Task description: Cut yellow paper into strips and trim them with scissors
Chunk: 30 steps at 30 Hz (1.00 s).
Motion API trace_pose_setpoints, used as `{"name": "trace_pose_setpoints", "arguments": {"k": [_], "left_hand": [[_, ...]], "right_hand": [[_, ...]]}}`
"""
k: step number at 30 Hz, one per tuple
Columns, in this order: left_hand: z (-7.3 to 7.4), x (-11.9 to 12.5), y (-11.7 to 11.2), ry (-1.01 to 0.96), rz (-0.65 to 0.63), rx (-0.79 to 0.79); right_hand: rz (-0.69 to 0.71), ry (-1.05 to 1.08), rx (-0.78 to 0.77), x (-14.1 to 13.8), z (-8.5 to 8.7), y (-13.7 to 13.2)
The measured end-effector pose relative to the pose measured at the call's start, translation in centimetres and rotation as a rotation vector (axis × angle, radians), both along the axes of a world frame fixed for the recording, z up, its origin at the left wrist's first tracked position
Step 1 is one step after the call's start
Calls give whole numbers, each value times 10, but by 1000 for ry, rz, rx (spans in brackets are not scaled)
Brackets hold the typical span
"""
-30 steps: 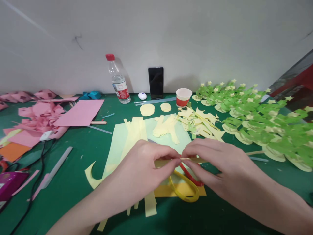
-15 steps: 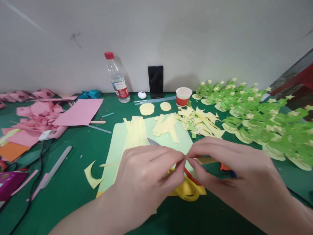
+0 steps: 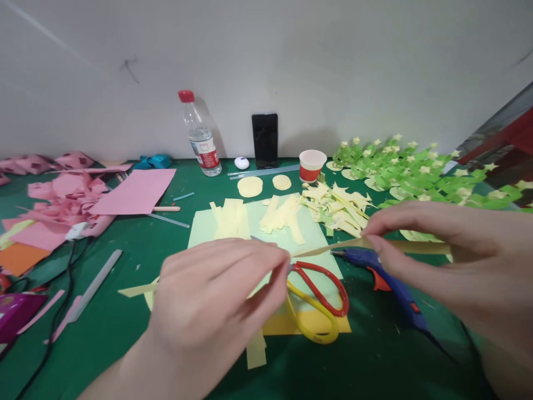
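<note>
A narrow pale-yellow paper strip (image 3: 327, 248) stretches between my two hands. My left hand (image 3: 216, 300) is closed, pinching it between thumb and finger. With thumb and forefinger closed, my right hand (image 3: 441, 255) grips the strip further right, and a tail of it runs on behind that hand. Below the strip lie scissors (image 3: 339, 294) with one red and one yellow handle; my left hand hides part of them. A blue glue gun (image 3: 393, 289) rests beside my right hand, partly covered. Under my left hand is a pale green sheet (image 3: 320, 264), mostly hidden.
Yellow paper strips (image 3: 233, 216) and a heap of scraps (image 3: 337, 205) lie ahead. Green paper plants with stars (image 3: 416, 166) crowd the right. A bottle (image 3: 204, 144), phone (image 3: 265, 140) and paper cup (image 3: 312, 165) stand by the wall. Pink paper pieces (image 3: 62, 200) fill the left.
My hands, which met at the fingertips, have moved apart, the right one going right and the left one left. The strip now shows between them, and more of the scissors and glue gun is uncovered.
</note>
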<state>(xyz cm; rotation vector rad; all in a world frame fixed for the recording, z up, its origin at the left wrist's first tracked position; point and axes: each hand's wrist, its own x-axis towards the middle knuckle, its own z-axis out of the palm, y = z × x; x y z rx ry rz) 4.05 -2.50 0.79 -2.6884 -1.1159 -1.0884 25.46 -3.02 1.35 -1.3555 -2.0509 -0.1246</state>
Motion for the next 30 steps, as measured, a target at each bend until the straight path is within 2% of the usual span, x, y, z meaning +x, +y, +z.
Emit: {"name": "trace_pose_setpoints", "arguments": {"k": [4,11,15,19,24,30], "left_hand": [[2,-1,4,15,19,-46],[-10,10,1,95,-64,-101],[-15,15,1,80,-99,-98],[-11,15,3,67,-75,-183],[-4,6,9,-15,0,-255],[-5,5,11,-40,-39,-299]], "right_hand": [[21,-34,26,0,-4,3],[240,117,-83,-32,-14,-4],[229,127,-122,-36,-18,-6],[202,81,-128,-35,-20,-7],[136,6,-40,-32,-16,-5],[129,4,-14,-31,-16,-4]]}}
